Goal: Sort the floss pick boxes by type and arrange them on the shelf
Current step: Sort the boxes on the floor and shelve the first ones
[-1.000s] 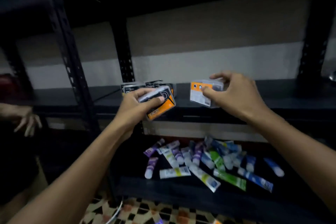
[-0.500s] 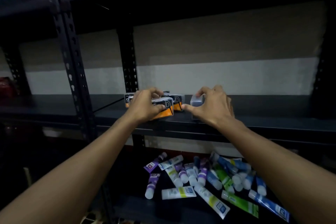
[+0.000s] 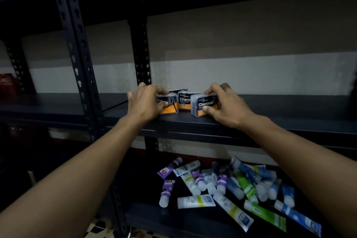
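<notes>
Change: a second ago both boxes were in the air off the shelf front. Now both stand on the shelf point(image 3: 251, 123).

Right box point(image 3: 204, 105) now shows a "Charcoal" face like the middle box point(image 3: 184, 101). Probably the same type, so the row is growing.

Left hand point(image 3: 146, 102) clasps the left box point(image 3: 169, 105), which sits at its 3 o'clock. Right hand point(image 3: 226, 106) clasps the right box, at its 9 o'clock. Neither is let go yet.

Middle box stands between them, slightly back.
</notes>
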